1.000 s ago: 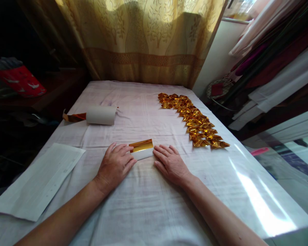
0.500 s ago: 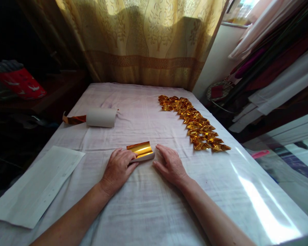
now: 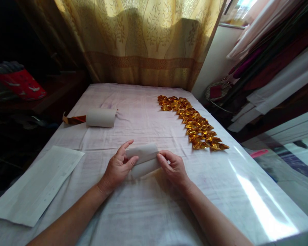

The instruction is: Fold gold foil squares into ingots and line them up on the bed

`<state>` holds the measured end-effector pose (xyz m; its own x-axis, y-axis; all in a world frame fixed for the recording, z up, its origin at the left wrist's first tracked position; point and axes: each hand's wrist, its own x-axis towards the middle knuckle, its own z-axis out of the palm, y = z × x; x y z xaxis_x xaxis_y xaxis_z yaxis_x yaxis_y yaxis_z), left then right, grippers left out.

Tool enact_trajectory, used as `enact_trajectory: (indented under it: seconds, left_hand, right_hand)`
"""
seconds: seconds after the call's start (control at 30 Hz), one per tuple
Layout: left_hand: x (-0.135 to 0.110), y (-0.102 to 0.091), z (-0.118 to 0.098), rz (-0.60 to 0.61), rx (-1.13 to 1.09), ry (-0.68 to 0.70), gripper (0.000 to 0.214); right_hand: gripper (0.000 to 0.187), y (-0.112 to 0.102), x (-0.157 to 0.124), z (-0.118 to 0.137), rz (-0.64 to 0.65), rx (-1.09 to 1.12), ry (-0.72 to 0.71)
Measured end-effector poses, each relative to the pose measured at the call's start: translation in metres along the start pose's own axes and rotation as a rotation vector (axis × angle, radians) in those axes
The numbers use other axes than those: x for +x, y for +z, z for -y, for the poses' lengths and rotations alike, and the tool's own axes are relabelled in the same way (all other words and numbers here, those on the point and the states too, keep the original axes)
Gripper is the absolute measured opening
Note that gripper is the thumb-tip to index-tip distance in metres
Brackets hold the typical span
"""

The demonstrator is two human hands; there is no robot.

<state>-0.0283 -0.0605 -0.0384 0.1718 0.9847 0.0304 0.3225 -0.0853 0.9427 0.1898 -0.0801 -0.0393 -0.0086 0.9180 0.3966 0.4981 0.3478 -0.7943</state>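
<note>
- The sheet is at the middle of the near part of the tabletop, between the two hands, with its pale grey side showing and a long crease running across it from left to right.
- The left hand has its grip clamped on the sheet's left end: the thumb lies over the paper, other fingers are partly hidden behind it, and the index finger points up and away.
- The right hand has its grip together on the sheet's right edge, pinching it between thumb and bent fingers near the crease.
- Gold pieces, folded and pointed at the ends, lie close together in a slanting band on the right, running from the far side toward the near right.
- A grey roll lies on its side at the far left, with a copper-gold strip sticking out of its left end.
- A large white paper lies flat at the near left, well apart from the sheet.
- A pale, wrinkled cloth covers the tabletop; bright sunlight falls across its near right part.
- A gold curtain hangs beyond the far edge.
</note>
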Motion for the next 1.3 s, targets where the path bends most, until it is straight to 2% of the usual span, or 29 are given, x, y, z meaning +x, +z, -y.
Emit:
enact_trajectory:
  seconds: [0.1, 0.17, 0.23, 0.3, 0.37, 0.43, 0.47, 0.53, 0.63, 0.73, 0.83, 1.0, 1.1, 1.17, 1.3]
  left_hand:
    - [0.003, 0.001, 0.008, -0.081, 0.061, 0.085, 0.075]
    - [0.003, 0.001, 0.012, -0.160, 0.210, 0.235, 0.067]
    - [0.001, 0.001, 0.013, -0.194, 0.417, 0.431, 0.050]
    - [-0.003, 0.002, 0.011, -0.104, 0.583, 0.613, 0.037]
    - [-0.008, 0.005, 0.009, 0.078, 0.683, 0.708, 0.036]
    - [-0.013, 0.008, 0.009, 0.219, 0.758, 0.701, 0.046]
    - [-0.014, 0.009, 0.009, 0.252, 0.790, 0.673, 0.053]
    - [-0.016, 0.011, 0.011, 0.260, 0.832, 0.613, 0.059]
    - [-0.015, 0.011, 0.013, 0.228, 0.830, 0.566, 0.057]
    - [-0.013, 0.010, 0.013, 0.206, 0.816, 0.558, 0.050]
    - [-0.012, 0.009, 0.011, 0.203, 0.822, 0.568, 0.044]
    - [-0.012, 0.006, 0.005, 0.256, 0.831, 0.565, 0.036]
    - [-0.011, 0.004, 0.005, 0.257, 0.804, 0.558, 0.031]
    - [-0.010, 0.002, 0.006, 0.245, 0.771, 0.548, 0.030]
    - [-0.007, 0.000, 0.009, 0.210, 0.693, 0.520, 0.028]
  right_hand:
    - [0.027, 0.002, -0.001, -0.005, 0.002, -0.084, 0.113]
    - [0.028, 0.003, 0.000, -0.010, 0.016, -0.172, 0.168]
    - [0.028, 0.003, 0.000, -0.014, 0.040, -0.271, 0.209]
    - [0.028, 0.003, 0.001, -0.017, 0.066, -0.359, 0.235]
    - [0.028, 0.003, 0.001, -0.018, 0.078, -0.420, 0.256]
    - [0.028, 0.002, 0.002, -0.017, 0.084, -0.445, 0.285]
    - [0.029, 0.000, 0.003, -0.015, 0.088, -0.439, 0.300]
    - [0.033, -0.004, 0.003, -0.012, 0.124, -0.376, 0.326]
    - [0.034, -0.013, 0.001, -0.009, 0.239, -0.222, 0.323]
    - [0.043, -0.022, -0.002, -0.007, 0.358, -0.160, 0.186]
    - [0.048, -0.027, -0.005, -0.005, 0.429, -0.254, -0.016]
    - [0.027, -0.028, -0.005, -0.002, 0.418, -0.544, -0.207]
    - [0.017, -0.027, -0.003, -0.003, 0.415, -0.583, -0.313]
    - [0.015, -0.025, -0.001, -0.007, 0.428, -0.527, -0.332]
    - [0.018, -0.019, 0.008, -0.017, 0.418, -0.354, -0.262]
